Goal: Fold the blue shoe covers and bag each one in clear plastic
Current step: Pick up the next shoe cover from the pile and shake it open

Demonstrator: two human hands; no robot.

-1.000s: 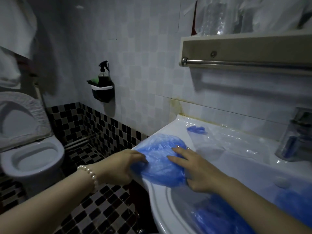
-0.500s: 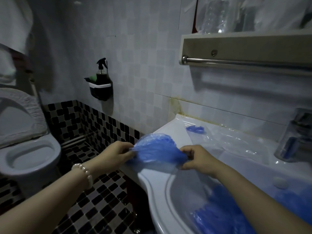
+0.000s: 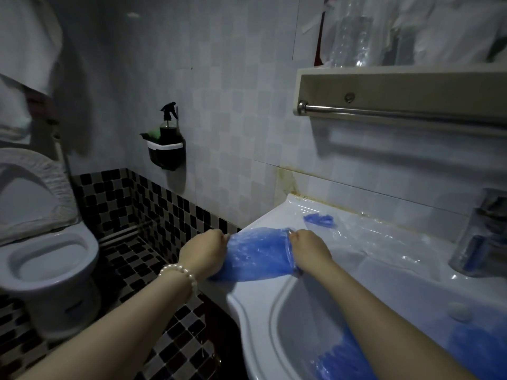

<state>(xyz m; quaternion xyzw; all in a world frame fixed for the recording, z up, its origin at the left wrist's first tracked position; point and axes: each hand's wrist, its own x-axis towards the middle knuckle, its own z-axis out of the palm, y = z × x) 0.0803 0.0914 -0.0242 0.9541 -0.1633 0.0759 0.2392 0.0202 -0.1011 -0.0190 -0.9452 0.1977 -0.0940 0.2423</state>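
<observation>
You are at the folding step: your left hand [image 3: 204,252] and right hand [image 3: 308,249] each pinch an end of the blue shoe cover [image 3: 258,255] over the sink rim [image 3: 241,300]. Next, fold it and reach the clear plastic bag [image 3: 365,237] just beyond.

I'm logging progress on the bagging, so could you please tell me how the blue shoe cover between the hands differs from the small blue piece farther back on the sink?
The shoe cover is gripped at both ends, by the left hand and right hand; the small blue piece lies untouched. The cover looks much larger and is stretched out; the piece is crumpled, seemingly under clear plastic. Both are blue and lie over the sink.
</observation>
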